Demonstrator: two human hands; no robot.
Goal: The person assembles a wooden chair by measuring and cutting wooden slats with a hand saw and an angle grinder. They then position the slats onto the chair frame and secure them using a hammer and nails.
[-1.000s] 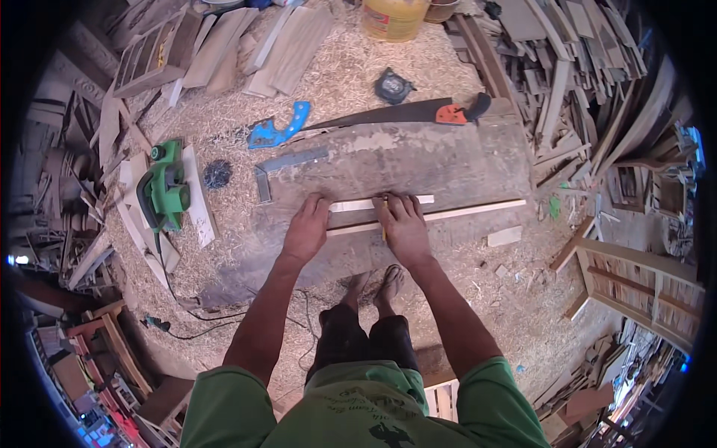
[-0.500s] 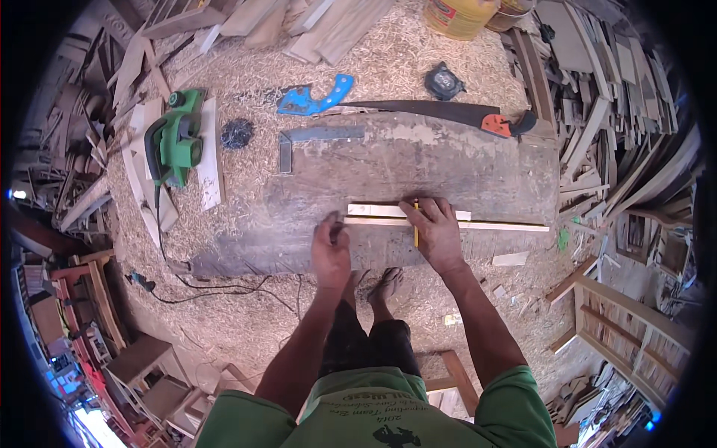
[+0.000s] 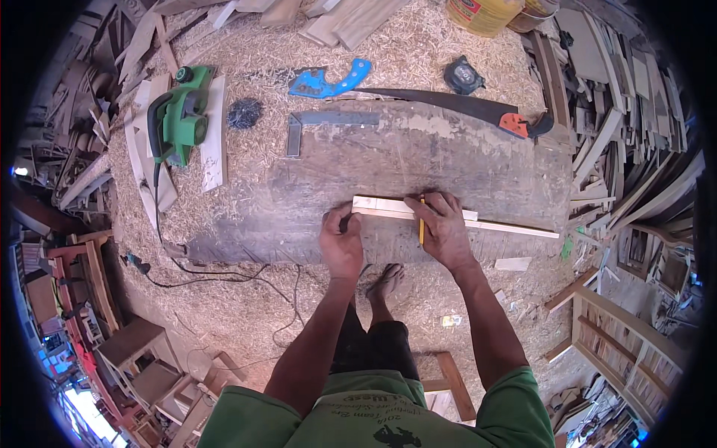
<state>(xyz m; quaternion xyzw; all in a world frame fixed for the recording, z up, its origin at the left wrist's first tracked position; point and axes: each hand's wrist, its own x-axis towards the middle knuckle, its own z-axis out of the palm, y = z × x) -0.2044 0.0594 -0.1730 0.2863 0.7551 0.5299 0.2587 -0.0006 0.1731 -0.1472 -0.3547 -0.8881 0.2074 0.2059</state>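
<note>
Two thin pale wooden strips (image 3: pixel 508 226) lie side by side on a wide, worn plank (image 3: pixel 388 168) that serves as a bench. My left hand (image 3: pixel 342 243) is closed by the strips' left end, pressing there. My right hand (image 3: pixel 446 228) rests on the strips and grips a yellow pencil (image 3: pixel 421 222) with its tip on the wood. One bare foot (image 3: pixel 385 282) shows below the plank, on the sawdust floor.
On the plank's far side lie a metal try square (image 3: pixel 306 128), a handsaw with a red and black handle (image 3: pixel 478 110), a blue saw handle (image 3: pixel 328 81) and a tape measure (image 3: pixel 463 76). A green electric planer (image 3: pixel 179 119) sits at left. Timber offcuts are stacked all around.
The view has shifted closer to the plank. My left hand has slid left to the strips' end and closed. My right hand now holds the pencil upright on the strip.
</note>
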